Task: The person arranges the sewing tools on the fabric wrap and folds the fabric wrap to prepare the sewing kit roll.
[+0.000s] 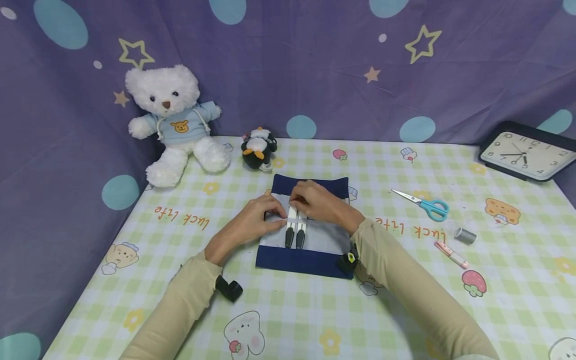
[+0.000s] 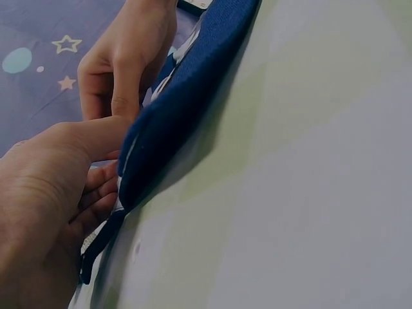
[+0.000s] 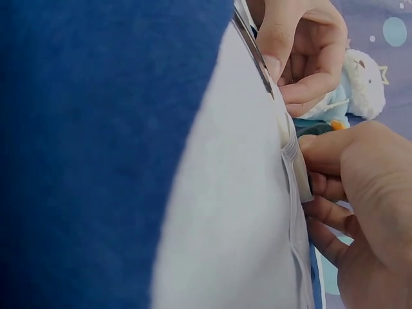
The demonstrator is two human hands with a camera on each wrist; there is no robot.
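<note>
A navy-edged grey cloth organizer (image 1: 328, 240) lies spread on the table. Two slim white tools with black tapered ends, a left one (image 1: 289, 237) and a right one (image 1: 301, 239), lie side by side under its narrow grey band (image 3: 290, 154). My right hand (image 1: 319, 200) pinches the white end (image 3: 304, 177) of the left tool between thumb and fingers. From the left, my left hand (image 1: 258, 217) brings thumb and forefinger close together at the band's left end and that tool; I cannot tell what they hold. In the left wrist view, the cloth hides the fingertips.
Right of the cloth lie blue-handled scissors (image 1: 425, 204), a grey thread spool (image 1: 465, 236) and a pink-and-white slim item (image 1: 451, 254). A black-framed clock (image 1: 528, 152) stands at the back right. A white teddy bear (image 1: 173, 120) and a penguin toy (image 1: 258, 149) sit at the back left.
</note>
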